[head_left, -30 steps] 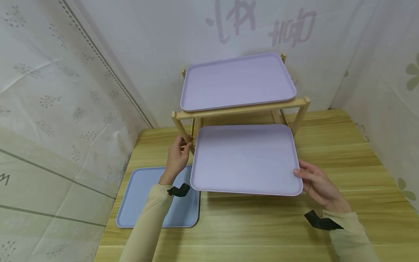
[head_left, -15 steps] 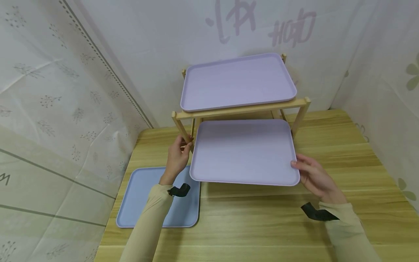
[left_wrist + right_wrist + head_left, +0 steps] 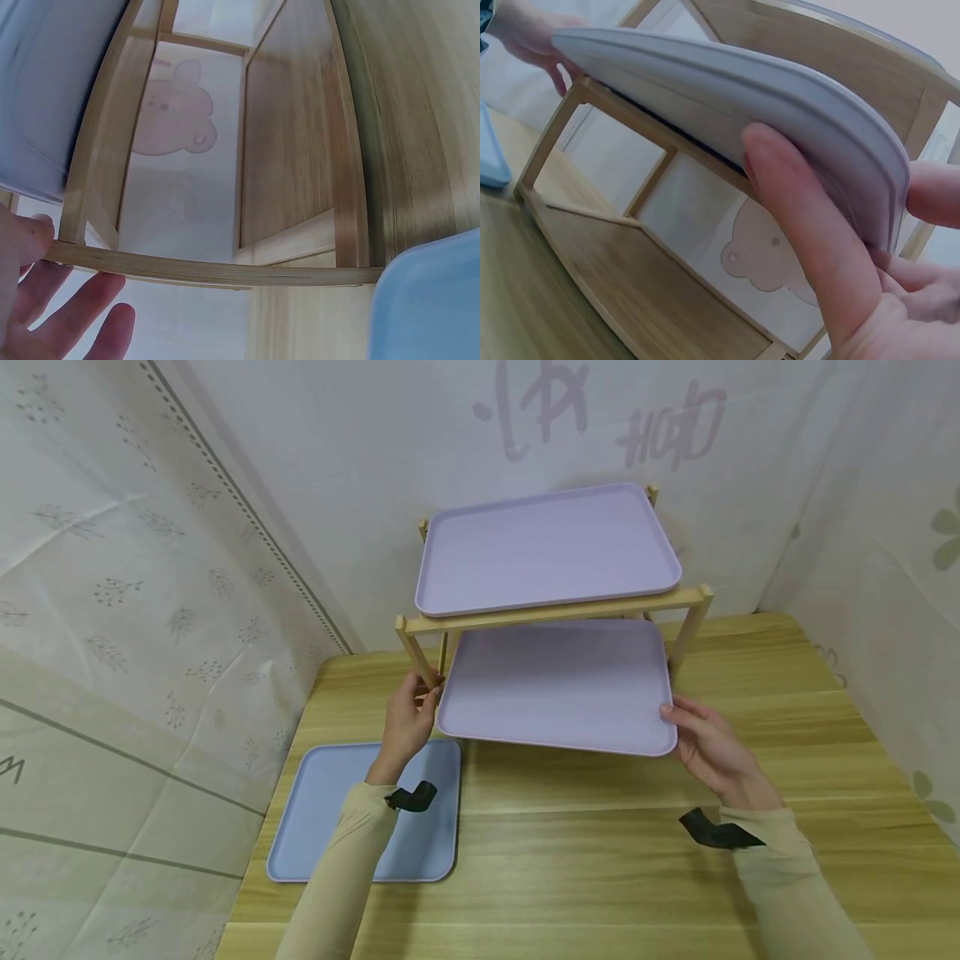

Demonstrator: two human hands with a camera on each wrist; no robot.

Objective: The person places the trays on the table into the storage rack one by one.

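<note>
My right hand (image 3: 716, 750) pinches a pale purple tray (image 3: 558, 685) by its right front edge, thumb on top in the head view. Most of that tray is inside the middle level of a wooden rack (image 3: 562, 611), its front jutting out. In the right wrist view, a finger (image 3: 810, 225) lies against the tray's underside. My left hand (image 3: 407, 722) grips the rack's left front post (image 3: 202, 268), thumb and fingers on either side of it. Another purple tray (image 3: 547, 550) rests on the rack's top level, slightly askew. The bottom shelf (image 3: 622, 277) holds nothing visible.
A blue tray (image 3: 315, 818) lies flat on the wooden table (image 3: 570, 877) at the left, partly under my left forearm. Behind the rack hangs a pale printed cloth (image 3: 360, 468), with more cloth at both sides.
My right hand has pushed the lower purple tray away from me, deeper into the rack's middle level. My left hand has stayed on the post.
</note>
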